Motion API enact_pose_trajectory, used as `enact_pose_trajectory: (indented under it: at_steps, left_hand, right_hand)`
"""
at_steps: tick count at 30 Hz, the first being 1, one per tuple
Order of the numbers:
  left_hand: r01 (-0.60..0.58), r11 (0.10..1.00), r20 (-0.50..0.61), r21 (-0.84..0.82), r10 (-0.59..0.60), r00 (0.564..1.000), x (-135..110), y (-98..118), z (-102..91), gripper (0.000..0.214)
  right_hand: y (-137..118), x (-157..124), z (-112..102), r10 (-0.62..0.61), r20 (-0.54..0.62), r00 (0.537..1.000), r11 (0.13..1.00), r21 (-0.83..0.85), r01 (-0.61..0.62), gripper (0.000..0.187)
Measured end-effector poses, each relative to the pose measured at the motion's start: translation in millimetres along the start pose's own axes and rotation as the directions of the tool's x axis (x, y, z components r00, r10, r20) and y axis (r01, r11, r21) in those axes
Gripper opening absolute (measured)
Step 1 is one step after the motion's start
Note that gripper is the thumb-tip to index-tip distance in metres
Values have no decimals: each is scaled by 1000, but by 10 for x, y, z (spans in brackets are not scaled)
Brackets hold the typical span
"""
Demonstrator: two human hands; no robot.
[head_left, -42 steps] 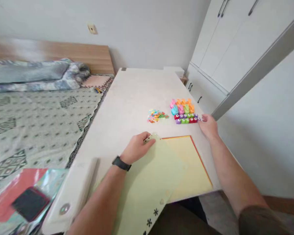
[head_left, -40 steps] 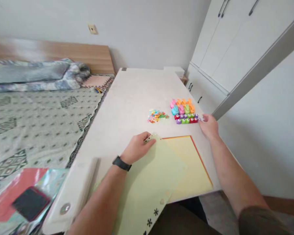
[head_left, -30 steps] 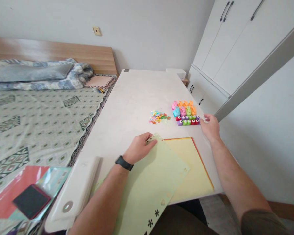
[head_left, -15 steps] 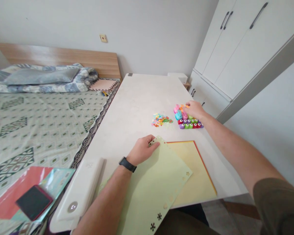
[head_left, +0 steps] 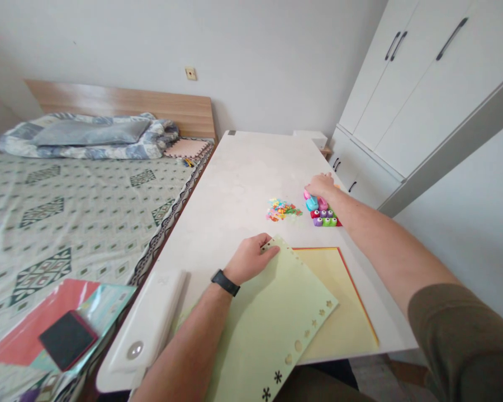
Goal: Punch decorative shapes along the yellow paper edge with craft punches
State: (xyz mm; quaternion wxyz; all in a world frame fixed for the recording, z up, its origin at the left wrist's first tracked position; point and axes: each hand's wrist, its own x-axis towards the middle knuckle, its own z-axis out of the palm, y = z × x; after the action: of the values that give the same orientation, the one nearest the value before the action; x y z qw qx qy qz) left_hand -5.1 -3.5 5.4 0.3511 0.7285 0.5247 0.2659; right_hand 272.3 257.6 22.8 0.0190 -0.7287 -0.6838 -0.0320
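A bed with a patterned cover fills the left side. A white wardrobe stands on the right, and the long pale tabletop runs away from the person between them.

At the near end of the tabletop a green sheet lies slantwise, with punched shapes along its right edge. It overlaps a yellow sheet that lies square to the edge. A white box sits at the near left corner, and a red folder lies on the bed beside it.

The left hand, with a wristwatch on its wrist, has its grip closed on the far corner of the green sheet. The sheet's length runs back from that corner toward the person.

The right hand reaches well forward and rests on a block of small coloured punches. Its fingers curl down over the far rows. From this angle I cannot tell whether that grip has closed on a punch or only touches them.

The punches sit ahead and to the right of the green sheet, well apart from it, in rows running left to right. The right hand is on them and the left is far from them. A little heap of paper cut-outs lies just to their left.
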Motion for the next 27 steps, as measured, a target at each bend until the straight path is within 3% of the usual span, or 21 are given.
enact_pose_trajectory:
  at_steps: [8, 15, 18, 21, 23, 24, 27]
  left_hand:
    - [-15, 1000, -8, -4, 15, 1000, 1, 6, -9, 28]
    - [-20, 1000, -11, 1, 20, 1000, 9, -15, -6, 30]
    - [-29, 1000, -22, 0, 29, 999, 10, -38, 1, 30]
    - [-32, 999, -26, -4, 32, 999, 14, -55, 2, 30]
    - [-34, 999, -26, -3, 34, 999, 17, -60, 2, 30]
    - [-35, 999, -26, -1, 34, 999, 19, -61, 3, 30]
    - [-29, 1000, -28, 4, 29, 999, 22, -56, 11, 31]
  right_hand:
    - [-80, -53, -19, 25, -50, 998, 995, 100, -20, 42]
    - [-143, -201, -303, 35, -227, 973, 949, 312, 39, 31]
    - [-133, -468, -406, 87, -328, 941, 767, 624, 147, 28]
    - [-100, -907, -439, 41, -209, 977, 423, 890, 172, 25]
    - [-71, -1254, -438, -48, -106, 993, 182, 977, 113, 29]
    - [-56, -1428, -434, -73, -72, 995, 103, 991, 80, 32]
    - [-6, -1890, -407, -153, -6, 988, -21, 1000, 3, 36]
